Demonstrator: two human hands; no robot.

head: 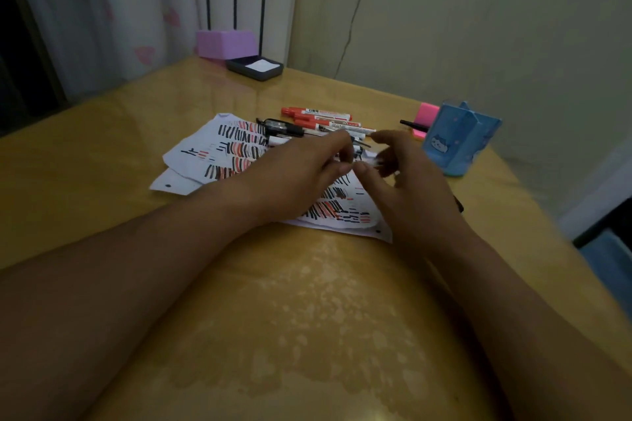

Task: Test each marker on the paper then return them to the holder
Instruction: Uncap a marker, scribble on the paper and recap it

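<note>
Nearest the camera, the tabletop (307,335) shows pale blotches and carries nothing; both forearms cross it from 7 and 5 o'clock. Directions are taken with the paper (212,150) as dial centre.

**Hands.** The left hand (307,167) and right hand (410,188) meet fingertip to fingertip over the paper. Both appear to be pinching one marker (358,150). Only a dark end and a pale sliver of it show, so whether it is capped cannot be told.

**Progress.** The paper is densely covered with black and red strokes, which suggests much of the testing is done. At 12 o'clock the red markers (318,113) and a black marker (284,126) lie loose, partly on the paper's far edge. The blue holder (458,140) stands at 2 o'clock, well apart from that pile and near the right hand. No marker shows above its rim. As judged, the return step is wholly outstanding.

**Surroundings.**
- A pink block (427,113) and a black pen (413,125) lie just beside the holder on its far-left side.
- A dark object (458,205) at 4 o'clock is largely hidden by the right hand and cannot be identified.
- A purple box (225,43) and a dark tin (254,67) sit at the far 11 o'clock corner, clear of the work.

**Obstructions.** The route from the hands to the holder looks open. The loose pile could roll if knocked.
</note>
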